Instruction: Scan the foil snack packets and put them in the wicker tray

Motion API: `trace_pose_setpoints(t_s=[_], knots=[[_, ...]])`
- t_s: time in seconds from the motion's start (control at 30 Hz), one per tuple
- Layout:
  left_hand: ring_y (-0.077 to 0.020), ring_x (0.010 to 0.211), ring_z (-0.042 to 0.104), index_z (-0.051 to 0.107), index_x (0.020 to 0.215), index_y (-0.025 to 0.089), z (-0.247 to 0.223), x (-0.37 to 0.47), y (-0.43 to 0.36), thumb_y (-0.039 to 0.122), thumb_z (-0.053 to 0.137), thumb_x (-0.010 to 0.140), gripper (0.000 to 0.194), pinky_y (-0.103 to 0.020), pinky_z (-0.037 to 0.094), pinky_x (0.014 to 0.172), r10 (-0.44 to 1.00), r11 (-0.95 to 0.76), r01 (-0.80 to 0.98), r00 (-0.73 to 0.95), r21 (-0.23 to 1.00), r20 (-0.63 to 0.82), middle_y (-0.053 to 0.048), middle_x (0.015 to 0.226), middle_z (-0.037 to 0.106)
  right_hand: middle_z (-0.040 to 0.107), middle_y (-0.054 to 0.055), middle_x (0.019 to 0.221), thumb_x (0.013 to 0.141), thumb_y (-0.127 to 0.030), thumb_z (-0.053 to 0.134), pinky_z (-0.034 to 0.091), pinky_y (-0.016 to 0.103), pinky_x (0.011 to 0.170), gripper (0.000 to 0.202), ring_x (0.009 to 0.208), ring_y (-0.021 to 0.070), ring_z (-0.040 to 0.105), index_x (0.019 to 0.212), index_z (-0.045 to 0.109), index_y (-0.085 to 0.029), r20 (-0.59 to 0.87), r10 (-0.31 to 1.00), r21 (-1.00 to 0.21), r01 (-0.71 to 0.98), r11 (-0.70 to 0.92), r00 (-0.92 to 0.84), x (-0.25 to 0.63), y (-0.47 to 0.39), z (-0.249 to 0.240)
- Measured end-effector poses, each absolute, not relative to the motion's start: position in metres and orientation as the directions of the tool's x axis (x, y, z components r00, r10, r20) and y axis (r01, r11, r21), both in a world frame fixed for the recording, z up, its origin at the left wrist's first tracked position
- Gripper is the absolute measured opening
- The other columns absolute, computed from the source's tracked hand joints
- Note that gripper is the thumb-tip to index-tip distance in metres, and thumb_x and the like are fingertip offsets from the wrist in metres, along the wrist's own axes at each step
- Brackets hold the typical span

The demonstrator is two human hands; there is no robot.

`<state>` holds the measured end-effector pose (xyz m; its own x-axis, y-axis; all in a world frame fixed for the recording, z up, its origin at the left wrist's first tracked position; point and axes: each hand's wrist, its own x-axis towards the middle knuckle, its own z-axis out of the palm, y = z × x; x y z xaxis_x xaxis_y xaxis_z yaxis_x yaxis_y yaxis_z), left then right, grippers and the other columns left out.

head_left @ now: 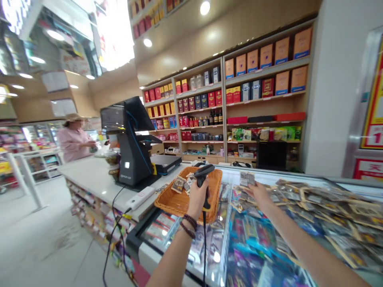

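Observation:
My left hand (198,195) is wrapped round the grip of a black barcode scanner (205,170), its cable hanging down toward me. The scanner is over a brown woven basket (163,199) in which a few small packets (178,184) lie. Over on the right, my right hand (257,193) pinches a small printed packet (247,178) by its lower edge above the glass-topped case. Many similar flat packets (323,199) are heaped beside and beyond my right forearm.
A black checkout terminal (131,151) stands on the white counter (89,171) at left, a white power strip (143,197) in front. Black cables (115,223) hang over the counter edge. A person in pink (73,139) stands behind the counter's far end. Boxed goods fill shelves (223,99).

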<state>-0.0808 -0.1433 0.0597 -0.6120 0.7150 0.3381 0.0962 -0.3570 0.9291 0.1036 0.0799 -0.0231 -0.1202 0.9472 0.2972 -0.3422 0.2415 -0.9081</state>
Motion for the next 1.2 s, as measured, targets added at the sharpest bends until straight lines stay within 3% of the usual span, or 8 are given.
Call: trace_pose_setpoints(t_s=[0.1, 0.3, 0.53, 0.63, 0.77, 0.83, 1.03, 1.2], knots=[[-0.0119, 0.041, 0.050, 0.052, 0.065, 0.022, 0.071, -0.124, -0.163, 0.066, 0.078, 0.073, 0.052, -0.024, 0.037, 0.043, 0.661, -0.314, 0.179, -0.664, 0.932, 0.351, 0.002, 0.048, 0.053, 0.077, 0.004, 0.083, 0.063, -0.020, 0.076, 0.073, 0.042, 0.076, 0.020, 0.080, 0.0262, 0.079, 0.079, 0.067, -0.028, 0.234, 0.953, -0.929, -0.333, 0.161, -0.191, 0.042, 0.079, -0.001], [-0.0130, 0.042, 0.052, 0.053, 0.060, 0.022, 0.063, -0.189, -0.192, 0.061, 0.075, 0.078, 0.048, -0.024, 0.039, 0.046, 0.570, -0.173, 0.265, -0.759, 0.949, 0.316, -0.001, 0.047, 0.056, 0.076, 0.007, 0.083, 0.064, -0.016, 0.073, 0.070, 0.045, 0.078, 0.022, 0.084, 0.0304, 0.079, 0.085, 0.073, -0.024, 0.259, 0.917, -0.962, -0.169, 0.215, -0.303, -0.082, 0.062, 0.015], [-0.0140, 0.041, 0.052, 0.052, 0.064, 0.023, 0.041, -0.212, -0.215, 0.058, 0.074, 0.082, 0.046, -0.025, 0.039, 0.045, 0.558, -0.114, 0.287, -0.774, 0.951, 0.300, 0.000, 0.047, 0.056, 0.075, 0.016, 0.116, 0.060, -0.005, 0.067, 0.049, 0.058, 0.118, 0.047, 0.131, 0.0395, 0.065, 0.103, 0.078, -0.018, 0.400, 0.896, -0.909, 0.041, 0.415, -0.195, -0.126, 0.054, -0.003], [-0.0140, 0.041, 0.054, 0.052, 0.066, 0.023, 0.035, -0.205, -0.217, 0.056, 0.076, 0.082, 0.044, -0.025, 0.040, 0.045, 0.567, -0.103, 0.279, -0.772, 0.955, 0.287, 0.001, 0.049, 0.057, 0.072, 0.016, 0.112, 0.062, -0.005, 0.064, 0.049, 0.055, 0.117, 0.043, 0.125, 0.0366, 0.067, 0.101, 0.077, -0.018, 0.423, 0.893, -0.893, 0.092, 0.440, -0.155, -0.105, 0.058, -0.016], [-0.0139, 0.041, 0.054, 0.053, 0.066, 0.022, 0.031, -0.186, -0.209, 0.052, 0.077, 0.081, 0.041, -0.025, 0.041, 0.044, 0.593, -0.089, 0.260, -0.761, 0.961, 0.261, 0.002, 0.050, 0.056, 0.069, 0.009, 0.115, 0.067, -0.006, 0.060, 0.058, 0.046, 0.105, 0.044, 0.094, 0.0230, 0.073, 0.105, 0.077, -0.021, 0.460, 0.872, -0.868, 0.122, 0.481, -0.167, -0.056, 0.063, -0.018], [-0.0132, 0.041, 0.054, 0.053, 0.064, 0.022, 0.032, -0.172, -0.203, 0.051, 0.077, 0.080, 0.041, -0.024, 0.041, 0.044, 0.621, -0.110, 0.243, -0.740, 0.964, 0.258, 0.002, 0.050, 0.056, 0.068, 0.007, 0.119, 0.070, -0.007, 0.059, 0.059, 0.041, 0.103, 0.043, 0.092, 0.0197, 0.072, 0.106, 0.078, -0.023, 0.476, 0.862, -0.853, 0.148, 0.501, -0.172, -0.023, 0.067, -0.012], [-0.0111, 0.040, 0.051, 0.053, 0.065, 0.022, 0.044, -0.113, -0.180, 0.049, 0.079, 0.078, 0.040, -0.023, 0.039, 0.043, 0.713, -0.212, 0.191, -0.640, 0.958, 0.286, 0.002, 0.051, 0.056, 0.073, 0.011, 0.121, 0.081, -0.014, 0.065, 0.058, 0.046, 0.102, 0.029, 0.093, 0.0228, 0.073, 0.106, 0.079, -0.021, 0.500, 0.845, -0.802, 0.266, 0.534, -0.190, 0.103, 0.083, 0.008], [-0.0115, 0.041, 0.052, 0.052, 0.066, 0.022, 0.048, -0.054, -0.156, 0.051, 0.077, 0.080, 0.041, -0.024, 0.040, 0.044, 0.791, -0.278, 0.160, -0.521, 0.947, 0.320, 0.002, 0.051, 0.055, 0.079, 0.009, 0.108, 0.082, -0.023, 0.077, 0.057, 0.049, 0.104, 0.015, 0.096, 0.0248, 0.074, 0.097, 0.078, -0.021, 0.460, 0.877, -0.848, 0.222, 0.481, -0.139, 0.204, 0.081, 0.007]])
